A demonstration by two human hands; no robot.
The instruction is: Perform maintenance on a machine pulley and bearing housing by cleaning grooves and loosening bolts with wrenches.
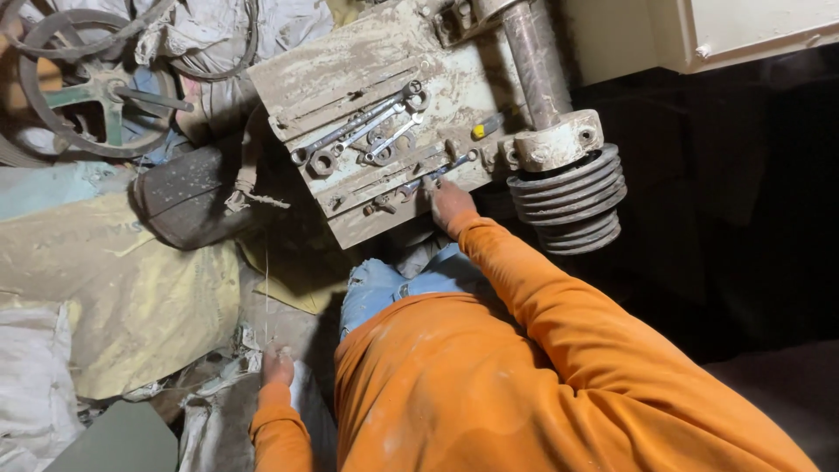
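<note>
Near the middle of the frame the right hand [450,203] reaches forward along an orange sleeve to a dusty metal plate [350,65] that serves as a worktop, and its fingers rest on the handle end of a wrench [434,175] lying near the plate's lower edge. Whether that grip is closed around the wrench or only touching it I cannot tell, since the fingertips are partly hidden. Above and to the left of it lies a loose row of other wrenches [367,131], flat and roughly parallel, seemingly laid out so each is within easy reach. A yellow-handled screwdriver [486,128] sits just right of them, close to the steel shaft [535,61]. Below the shaft, right of centre, hangs a grooved pulley [570,197], very near the hand. At the lower left the left hand [278,367] presses down, fingers spread, on pale sacks [131,297], apparently propping the body as it leans. A spoked wheel [92,83] lies in the upper left corner.
</note>
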